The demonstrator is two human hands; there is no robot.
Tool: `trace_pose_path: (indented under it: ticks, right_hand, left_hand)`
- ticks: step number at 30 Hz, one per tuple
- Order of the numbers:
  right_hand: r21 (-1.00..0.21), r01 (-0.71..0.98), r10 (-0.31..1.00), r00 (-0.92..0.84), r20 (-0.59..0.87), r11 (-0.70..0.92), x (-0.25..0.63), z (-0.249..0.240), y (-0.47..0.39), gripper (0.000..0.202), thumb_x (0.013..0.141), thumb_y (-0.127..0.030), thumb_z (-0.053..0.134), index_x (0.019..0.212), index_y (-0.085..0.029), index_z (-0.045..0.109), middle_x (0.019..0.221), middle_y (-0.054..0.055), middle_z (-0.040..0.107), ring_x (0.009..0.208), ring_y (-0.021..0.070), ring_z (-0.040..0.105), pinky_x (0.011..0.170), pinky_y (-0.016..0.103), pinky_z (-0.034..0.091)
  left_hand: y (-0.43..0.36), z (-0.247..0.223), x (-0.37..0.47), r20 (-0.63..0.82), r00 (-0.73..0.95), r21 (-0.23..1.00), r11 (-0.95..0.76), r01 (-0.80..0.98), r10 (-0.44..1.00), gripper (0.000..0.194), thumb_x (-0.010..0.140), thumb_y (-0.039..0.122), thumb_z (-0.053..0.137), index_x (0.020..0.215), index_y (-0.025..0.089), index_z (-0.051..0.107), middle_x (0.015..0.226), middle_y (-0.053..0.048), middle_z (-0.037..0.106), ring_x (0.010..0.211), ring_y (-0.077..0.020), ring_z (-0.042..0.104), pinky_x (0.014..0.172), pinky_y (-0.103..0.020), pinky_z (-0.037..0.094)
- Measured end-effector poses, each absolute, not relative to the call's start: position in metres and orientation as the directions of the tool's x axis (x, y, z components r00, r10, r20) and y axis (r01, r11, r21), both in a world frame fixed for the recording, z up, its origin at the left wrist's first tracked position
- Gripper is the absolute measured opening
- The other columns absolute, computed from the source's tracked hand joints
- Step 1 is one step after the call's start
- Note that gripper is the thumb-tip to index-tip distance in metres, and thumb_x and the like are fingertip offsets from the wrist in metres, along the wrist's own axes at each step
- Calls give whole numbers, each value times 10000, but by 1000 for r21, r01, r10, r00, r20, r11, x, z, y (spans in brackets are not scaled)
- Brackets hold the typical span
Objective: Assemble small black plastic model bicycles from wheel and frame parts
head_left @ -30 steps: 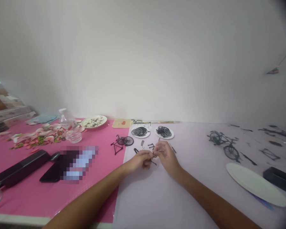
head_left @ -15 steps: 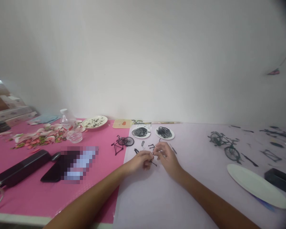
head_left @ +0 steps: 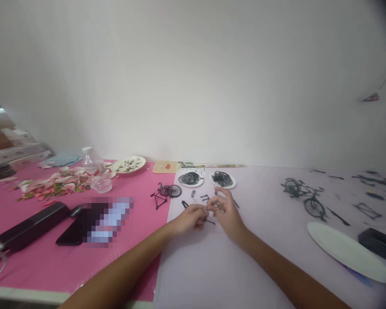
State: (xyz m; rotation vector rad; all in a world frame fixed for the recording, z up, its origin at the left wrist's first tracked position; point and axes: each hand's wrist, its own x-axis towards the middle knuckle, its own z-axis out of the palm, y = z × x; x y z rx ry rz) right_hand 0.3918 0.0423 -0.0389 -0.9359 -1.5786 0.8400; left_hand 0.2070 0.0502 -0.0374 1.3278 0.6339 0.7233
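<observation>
My left hand (head_left: 192, 218) is closed around a thin black model bicycle part, whose end (head_left: 211, 222) sticks out past the fingers toward the right. My right hand (head_left: 225, 213) meets it at the fingertips, thumb and a finger pinched together, index finger raised. What lies in that pinch is too small to make out. Just beyond the hands lie small black bicycle parts (head_left: 205, 197) and a small grey piece (head_left: 193, 194). A partly built black model bicycle (head_left: 167, 190) rests on the pink surface to the left.
Two white plates (head_left: 191, 185) (head_left: 230, 187) hold black wheels and parts. At right are a model bicycle (head_left: 313, 207), a white oval plate (head_left: 349, 253) and a black tray (head_left: 378, 242). At left lie a phone (head_left: 72, 231), a black case (head_left: 34, 227), a bottle (head_left: 89, 162) and petal pieces (head_left: 56, 182).
My right index finger has lifted up and away from the pinch. The protruding end of the black part has swung slightly to the right. Both hands stay in nearly the same place.
</observation>
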Motion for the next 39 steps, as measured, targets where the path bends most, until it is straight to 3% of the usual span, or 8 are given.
trace_pose_path:
  ticks: [21,29,39]
  right_hand:
    - [-931,-18,926,-103,364,364,390,-36,42,545,917,-311,689,1358,-298,369,899,-10,665,660,144,609,556,249,502]
    - [-889,94,892,-112,438,449,391,-36,41,466,931,-273,649,1333,-297,413,888,-3,675,715,164,634,569,255,501]
    - [-873,176,889,-146,435,456,394,-36,42,388,905,-236,655,1242,-278,469,862,7,694,775,192,664,575,267,506]
  left_hand:
    - [46,-34,209,4,636,986,104,-133,772,181,857,330,553,768,180,505,607,59,403,488,-85,399,494,-238,347]
    - [47,-33,208,-15,642,985,120,-120,766,253,842,387,605,751,185,485,597,73,371,489,-75,363,492,-234,324]
    - [44,-30,205,39,619,999,-19,-40,784,191,893,318,511,760,184,489,639,49,424,526,-95,427,530,-245,343]
